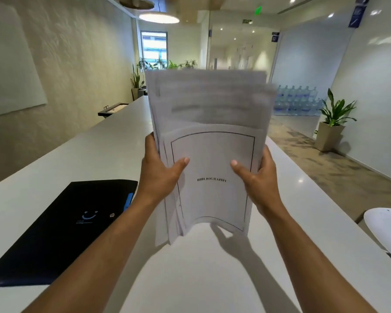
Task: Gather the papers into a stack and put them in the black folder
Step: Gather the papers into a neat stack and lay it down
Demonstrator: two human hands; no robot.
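Note:
Both hands hold a stack of white papers [209, 123] upright above the white table [95, 150]. The front sheet has a thin black border and the word BIBLIOGRAPHY. The sheets are unevenly aligned and their upper part is blurred. My left hand [159, 170] grips the stack's left edge, thumb on the front sheet. My right hand [259, 179] grips the right edge the same way. The stack's bottom edge hangs just above the tabletop. The black folder [61, 227] lies shut on the table to the left of my left forearm, with a blue tab and a small smile logo.
A white chair [386, 229] stands at the table's right edge. A potted plant [332, 123] and rows of water bottles [298, 100] stand on the floor to the right. A dark tray [113, 109] sits beyond the table's far left side.

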